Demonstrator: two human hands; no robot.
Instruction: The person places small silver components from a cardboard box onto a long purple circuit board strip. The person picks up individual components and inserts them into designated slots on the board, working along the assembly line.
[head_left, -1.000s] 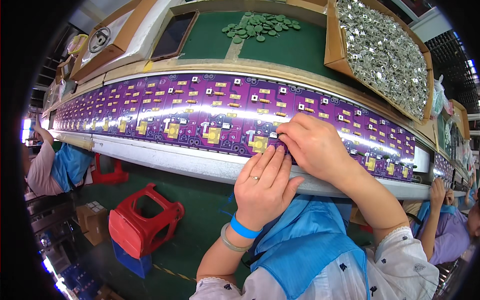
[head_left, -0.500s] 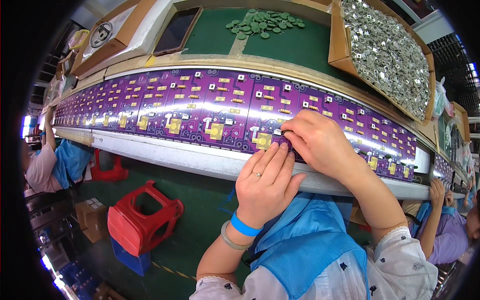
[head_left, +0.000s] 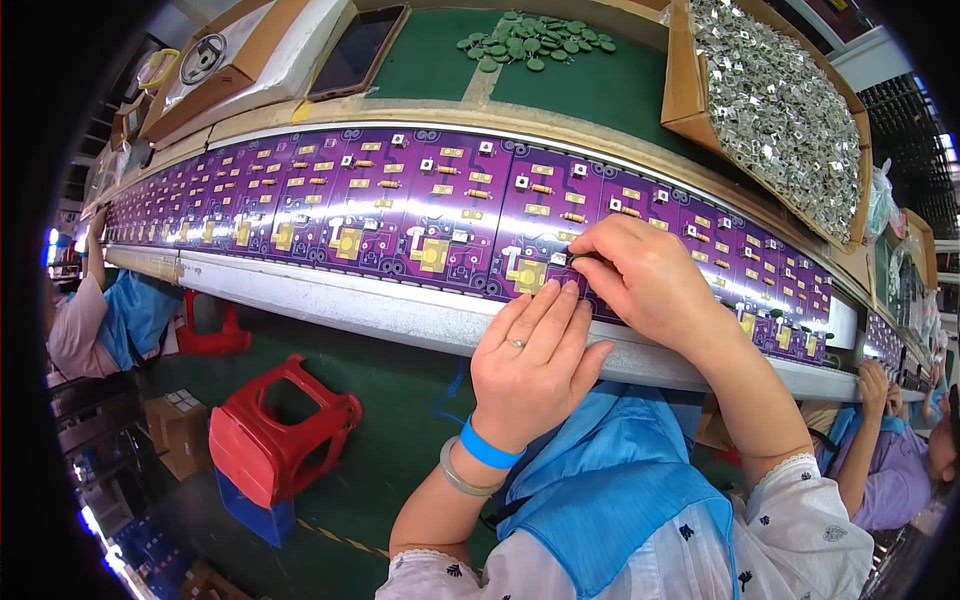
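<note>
A long row of purple circuit boards (head_left: pixel 455 215) runs across in front of me, carrying resistors, small white square parts and bare gold pads. My right hand (head_left: pixel 645 270) bends over one board with thumb and index finger pinched on a small dark green disc component (head_left: pixel 578 259), mostly covered by the fingertips. Beside it, my left hand (head_left: pixel 535 350) lies with its fingers stretched out, their tips touching the near edge of the same board. It holds nothing. Beyond the row, a loose pile of green disc components (head_left: pixel 535 42) with thin leads lies on the green bench top.
A cardboard box (head_left: pixel 690 100) full of small metal parts stands at the far right. A dark tablet-like device (head_left: pixel 358 52) lies at the far left. A metal rail (head_left: pixel 330 288) borders the boards. A red stool (head_left: pixel 285 430) stands below left; co-workers sit at both sides.
The row of boards has shifted slightly rightward under my hands. My right hand has moved a little to the right, still pinching the disc; my left hand has hardly moved.
</note>
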